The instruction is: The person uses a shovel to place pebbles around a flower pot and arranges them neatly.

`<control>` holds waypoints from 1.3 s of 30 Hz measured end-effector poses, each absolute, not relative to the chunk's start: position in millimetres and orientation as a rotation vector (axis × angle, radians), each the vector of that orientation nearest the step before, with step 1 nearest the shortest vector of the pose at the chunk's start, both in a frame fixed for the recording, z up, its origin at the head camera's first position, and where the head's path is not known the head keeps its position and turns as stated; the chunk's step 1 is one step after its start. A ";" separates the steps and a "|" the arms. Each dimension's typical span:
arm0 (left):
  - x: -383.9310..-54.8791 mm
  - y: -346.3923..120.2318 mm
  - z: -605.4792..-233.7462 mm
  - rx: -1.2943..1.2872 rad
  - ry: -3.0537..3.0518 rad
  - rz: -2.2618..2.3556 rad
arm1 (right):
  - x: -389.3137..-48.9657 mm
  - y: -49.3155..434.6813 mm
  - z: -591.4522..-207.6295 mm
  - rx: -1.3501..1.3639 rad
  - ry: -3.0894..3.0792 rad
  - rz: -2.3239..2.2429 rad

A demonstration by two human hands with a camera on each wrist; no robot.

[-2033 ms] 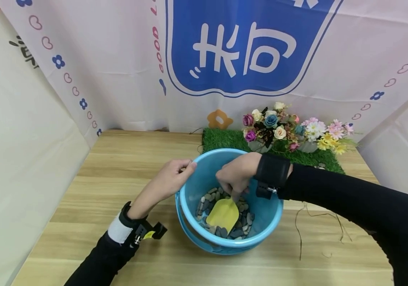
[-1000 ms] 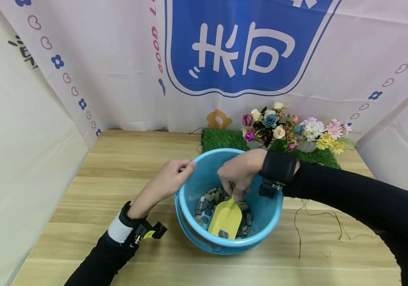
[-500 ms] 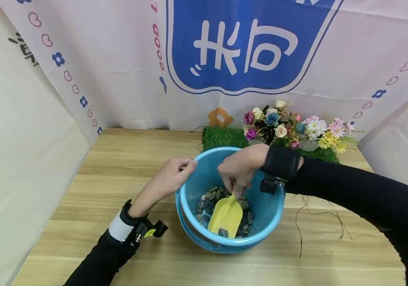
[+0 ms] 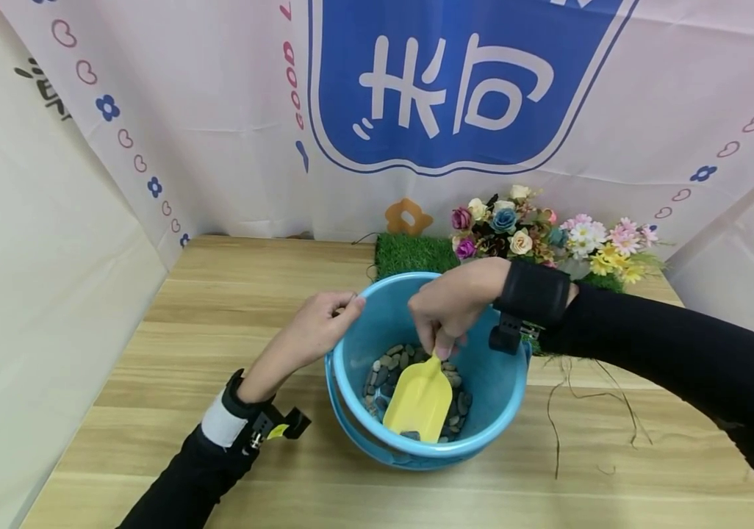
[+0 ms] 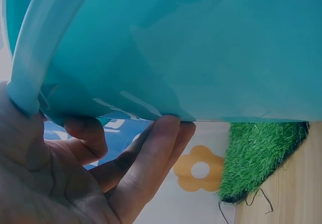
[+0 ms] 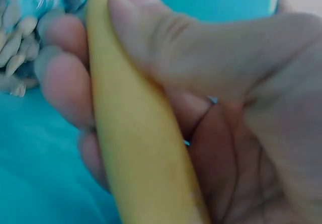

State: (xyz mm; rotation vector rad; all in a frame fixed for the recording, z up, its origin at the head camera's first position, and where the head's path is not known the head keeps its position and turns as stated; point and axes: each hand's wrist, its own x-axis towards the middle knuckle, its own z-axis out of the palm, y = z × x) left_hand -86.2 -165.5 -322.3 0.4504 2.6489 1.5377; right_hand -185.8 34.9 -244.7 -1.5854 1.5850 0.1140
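A light-blue bucket (image 4: pixel 492 389) stands on the table with grey and tan pebbles (image 4: pixel 390 361) over its bottom. My left hand (image 4: pixel 314 327) grips its left rim; in the left wrist view the fingers (image 5: pixel 146 168) touch the bucket's outer wall. Inside the bucket, my right hand (image 4: pixel 456 297) holds a yellow toy shovel (image 4: pixel 419 400) by its handle, blade slanting down toward the near side. A dark pebble (image 4: pixel 410 435) lies at the blade's front end. In the right wrist view, thumb and fingers wrap the thick yellow handle (image 6: pixel 136 128).
Behind the bucket lies a strip of artificial grass (image 4: pixel 413 253) bearing pots of artificial flowers (image 4: pixel 504 220). Thin dry strands (image 4: pixel 555 426) lie on the wooden table (image 4: pixel 231 294) to the right. A printed cloth (image 4: pixel 245 147) hangs at the back.
My right hand has moved up and to the right, raising the shovel from among the pebbles. A dark pebble has come onto the blade's front end. My left hand keeps its hold on the rim.
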 end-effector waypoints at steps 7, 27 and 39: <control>-86.1 -165.0 -321.7 0.460 2.650 1.537 | -184.5 32.9 -241.9 -1.551 1.620 0.111; -85.7 -163.0 -320.9 0.425 2.648 1.539 | -192.0 45.0 -233.8 -1.514 1.566 0.011; -85.4 -164.2 -320.9 0.424 2.629 1.558 | -194.0 58.1 -229.3 -1.519 1.512 -0.103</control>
